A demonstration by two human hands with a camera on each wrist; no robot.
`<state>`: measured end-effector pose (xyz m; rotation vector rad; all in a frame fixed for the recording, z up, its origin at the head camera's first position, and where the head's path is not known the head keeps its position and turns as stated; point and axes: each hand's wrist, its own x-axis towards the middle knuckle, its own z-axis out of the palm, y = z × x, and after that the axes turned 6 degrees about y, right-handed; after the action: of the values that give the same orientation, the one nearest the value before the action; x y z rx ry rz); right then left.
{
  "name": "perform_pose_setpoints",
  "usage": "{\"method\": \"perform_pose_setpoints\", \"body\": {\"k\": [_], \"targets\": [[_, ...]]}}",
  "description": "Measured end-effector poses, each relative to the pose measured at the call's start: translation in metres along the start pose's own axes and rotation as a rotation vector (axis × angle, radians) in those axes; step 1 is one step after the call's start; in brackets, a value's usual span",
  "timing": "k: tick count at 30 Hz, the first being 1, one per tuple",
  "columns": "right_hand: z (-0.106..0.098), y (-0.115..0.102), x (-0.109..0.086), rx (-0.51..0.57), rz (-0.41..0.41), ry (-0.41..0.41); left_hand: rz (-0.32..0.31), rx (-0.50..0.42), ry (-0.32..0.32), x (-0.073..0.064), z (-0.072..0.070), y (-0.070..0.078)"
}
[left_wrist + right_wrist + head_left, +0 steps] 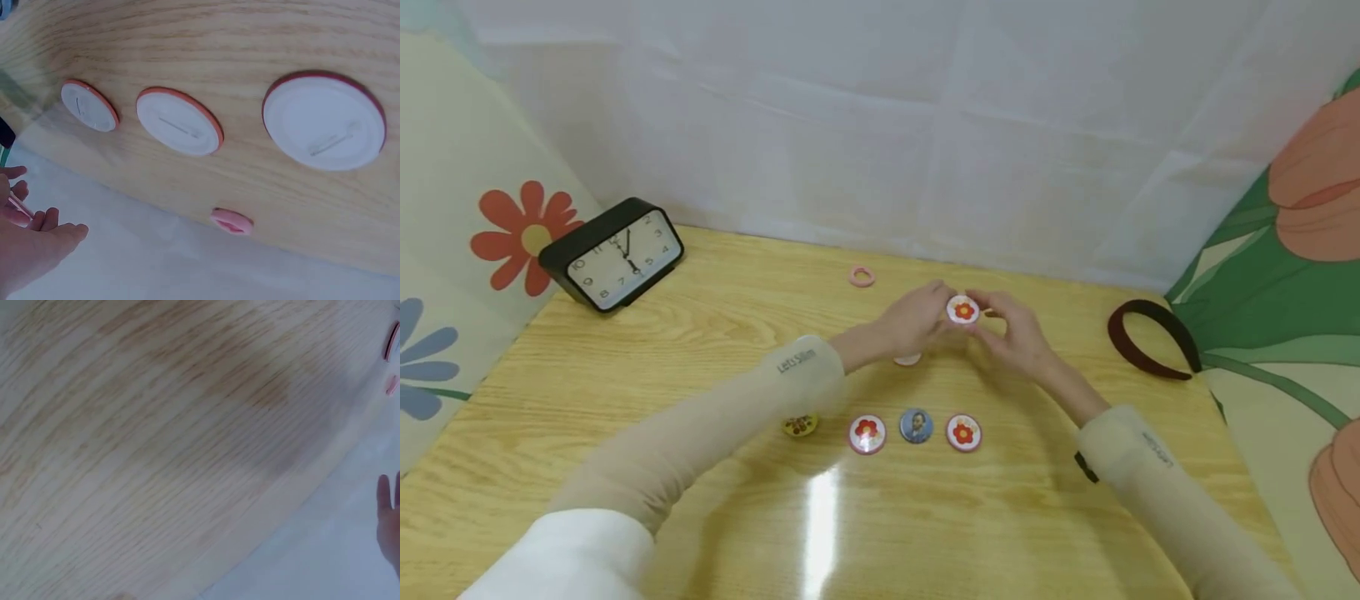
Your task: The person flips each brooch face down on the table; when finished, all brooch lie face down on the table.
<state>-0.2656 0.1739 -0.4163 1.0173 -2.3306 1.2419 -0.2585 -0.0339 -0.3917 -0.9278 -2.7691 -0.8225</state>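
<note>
A round button badge (962, 310) with a red flower on white is held up between both hands above the table, its face toward the head camera. My right hand (1017, 337) pinches it from the right, index finger above and thumb below. From the left, my left hand (913, 321) grips its edge. In the left wrist view the badge's thin pink edge (20, 205) shows between fingers. Under the left hand, a white-backed badge (907, 359) is partly hidden. The left wrist view shows a white pin-backed badge (325, 122) lying face down, with two others beside it.
Nearer me lie a yellow badge (801, 425), two red-flower badges (867, 434) and a blue portrait badge (917, 425). A pink ring (861, 277) lies toward the back. A black clock (617, 254) stands left; a dark headband (1150, 337) lies right. White cloth (850, 125) hangs behind.
</note>
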Motion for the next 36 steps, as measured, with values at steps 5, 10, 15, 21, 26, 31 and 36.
{"method": "perform_pose_setpoints", "body": {"k": [5,10,15,21,26,31,36], "targets": [[-0.001,0.0,0.003,-0.016,-0.102,0.121,0.004,-0.018,0.026,0.004,-0.009,0.006],[0.001,-0.001,0.006,-0.074,-0.169,0.211,-0.039,-0.04,0.008,0.003,-0.014,0.008],[0.002,-0.018,0.008,-0.09,-0.185,0.32,0.022,-0.005,0.009,0.003,-0.011,0.01],[-0.001,-0.048,0.014,-0.057,-0.123,0.337,0.049,0.077,0.061,0.002,-0.006,0.009],[0.001,-0.05,0.013,0.079,0.067,0.306,0.075,0.144,0.108,0.002,-0.002,0.009],[0.008,-0.035,0.011,0.248,0.303,0.27,0.121,0.205,0.193,0.0,0.0,0.007],[0.013,-0.036,0.012,0.342,0.479,0.228,0.096,0.219,0.221,-0.003,-0.001,0.005]]}}
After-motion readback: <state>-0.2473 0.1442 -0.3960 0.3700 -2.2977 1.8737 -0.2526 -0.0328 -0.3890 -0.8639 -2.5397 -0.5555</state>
